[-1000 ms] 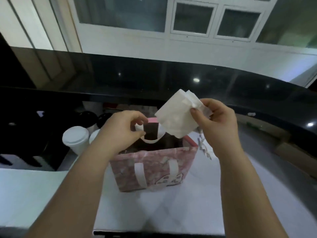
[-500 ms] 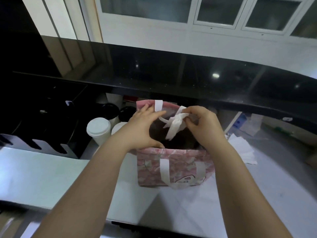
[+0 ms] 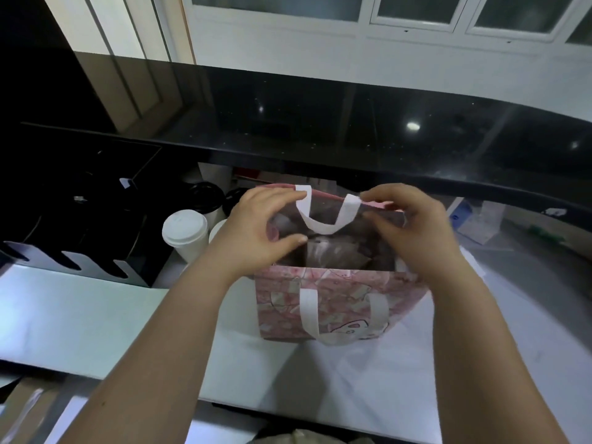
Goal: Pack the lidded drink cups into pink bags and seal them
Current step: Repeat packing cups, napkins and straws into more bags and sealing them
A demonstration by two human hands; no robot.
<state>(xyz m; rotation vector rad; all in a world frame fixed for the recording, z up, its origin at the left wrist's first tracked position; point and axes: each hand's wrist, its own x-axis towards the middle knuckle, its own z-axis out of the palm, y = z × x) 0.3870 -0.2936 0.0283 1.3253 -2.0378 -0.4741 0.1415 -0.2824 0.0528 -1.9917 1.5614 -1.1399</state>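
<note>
A pink patterned bag [image 3: 333, 302] with white handles stands open on the white counter [image 3: 80, 315]. My left hand [image 3: 256, 229] grips the bag's far rim at the left of the rear handle, thumb inside the mouth. My right hand [image 3: 407, 225] pinches the far rim at the right of that handle. Inside the bag I see dim, greyish contents with a white napkin among them; no cup shape can be made out. A white lidded cup [image 3: 185, 232] stands left of the bag, with black-lidded cups [image 3: 205, 197] behind it.
A raised black glossy ledge [image 3: 320, 123] runs across the back. A black slotted holder [image 3: 73, 219] sits at the left. White napkins [image 3: 477, 267] lie right of the bag, and small packets [image 3: 474, 219] rest under the ledge.
My right hand pushed the white napkin down into the bag and let it go. Both hands then moved to the bag's far rim beside the rear handle.
</note>
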